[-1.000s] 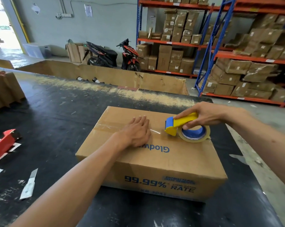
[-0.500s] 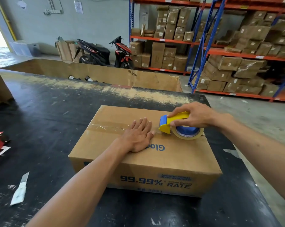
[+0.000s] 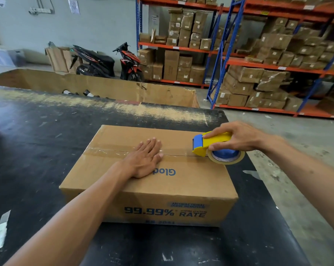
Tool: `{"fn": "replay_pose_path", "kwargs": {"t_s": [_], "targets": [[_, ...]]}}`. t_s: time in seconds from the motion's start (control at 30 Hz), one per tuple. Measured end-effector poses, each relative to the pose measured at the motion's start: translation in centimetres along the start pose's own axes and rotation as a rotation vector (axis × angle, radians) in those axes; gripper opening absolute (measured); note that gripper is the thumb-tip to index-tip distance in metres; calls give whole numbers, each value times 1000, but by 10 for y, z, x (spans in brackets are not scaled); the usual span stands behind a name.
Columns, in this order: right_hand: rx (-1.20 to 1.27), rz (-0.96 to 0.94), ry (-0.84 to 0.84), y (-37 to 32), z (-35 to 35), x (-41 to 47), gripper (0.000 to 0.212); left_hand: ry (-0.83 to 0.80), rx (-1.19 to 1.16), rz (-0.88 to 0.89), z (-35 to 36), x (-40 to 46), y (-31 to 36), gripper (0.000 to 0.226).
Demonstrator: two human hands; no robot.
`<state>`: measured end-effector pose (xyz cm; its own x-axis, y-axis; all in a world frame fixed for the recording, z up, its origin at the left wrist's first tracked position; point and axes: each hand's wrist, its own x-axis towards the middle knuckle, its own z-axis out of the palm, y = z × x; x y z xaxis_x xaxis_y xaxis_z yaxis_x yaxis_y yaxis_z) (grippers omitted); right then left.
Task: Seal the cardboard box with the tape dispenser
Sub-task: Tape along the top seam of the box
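Observation:
A brown cardboard box (image 3: 181,185) with blue print lies on the black table (image 3: 37,146). Clear tape (image 3: 108,151) runs along its top seam from the left edge. My left hand (image 3: 143,160) lies flat, fingers spread, pressing on the taped seam near the box's middle. My right hand (image 3: 237,136) grips the yellow and blue tape dispenser (image 3: 214,146), which rests on the seam at the box's right end, its tape roll hanging past the edge.
A strip of backing paper (image 3: 0,232) lies on the table at the near left. A large open cardboard bin (image 3: 112,89) stands behind the table. Motorbikes (image 3: 129,64) and shelving racks (image 3: 239,60) full of boxes fill the background. Concrete floor is on the right.
My right hand has drawn the dispenser further right along the seam to the box's right edge, laying more tape. My left hand stays flat on the seam. The view has shifted right.

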<state>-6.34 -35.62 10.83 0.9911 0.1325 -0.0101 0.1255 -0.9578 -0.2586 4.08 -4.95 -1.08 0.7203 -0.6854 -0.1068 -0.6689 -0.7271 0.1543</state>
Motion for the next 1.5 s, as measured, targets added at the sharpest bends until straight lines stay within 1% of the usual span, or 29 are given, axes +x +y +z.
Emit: {"fn": "replay_pose_path", "kwargs": {"t_s": [0.1, 0.2, 0.33, 0.53, 0.6, 0.7, 0.87, 1.0, 1.07, 1.1, 1.23, 1.3, 1.4, 1.43, 1.5], "targets": [[-55, -10, 0, -4, 2, 2, 58, -18, -1, -13, 0, 2, 0, 67], [-59, -18, 14, -1, 4, 4, 60, -42, 7, -59, -5, 5, 10, 75], [-57, -37, 15, 2, 6, 10, 56, 16, -35, -67, -3, 19, 47, 69], [-55, -88, -7, 9, 6, 17, 69, 6, -14, -84, 7, 27, 52, 62], [-61, -98, -11, 11, 6, 19, 64, 6, 0, -84, 7, 26, 52, 61], [-46, -92, -6, 12, 4, 18, 48, 7, 6, -80, 6, 25, 53, 60], [15, -45, -44, 30, -4, 0, 41, 11, 1, -79, 7, 24, 51, 59], [134, 61, -35, 77, -8, -33, 44, 6, 25, -64, 9, 25, 49, 59], [145, 80, -55, 92, 2, -43, 48, 1, 16, -66, 8, 26, 49, 60], [146, 76, -57, 97, 8, -45, 46, -3, 18, -71, 5, 26, 51, 61], [205, 65, -30, 105, 18, -46, 41, -4, 40, -98, -3, 30, 79, 71], [222, 69, -37, 106, 17, -45, 41, 2, -6, -57, -1, 39, 109, 83], [232, 75, -39, 105, 19, -46, 43, -37, -89, 3, 7, 56, 151, 109], [241, 74, -28, 105, 20, -46, 44, -39, -83, 13, 10, 58, 157, 116], [259, 78, -5, 106, 22, -45, 47, -33, -45, 29, 11, 61, 156, 121]]}}
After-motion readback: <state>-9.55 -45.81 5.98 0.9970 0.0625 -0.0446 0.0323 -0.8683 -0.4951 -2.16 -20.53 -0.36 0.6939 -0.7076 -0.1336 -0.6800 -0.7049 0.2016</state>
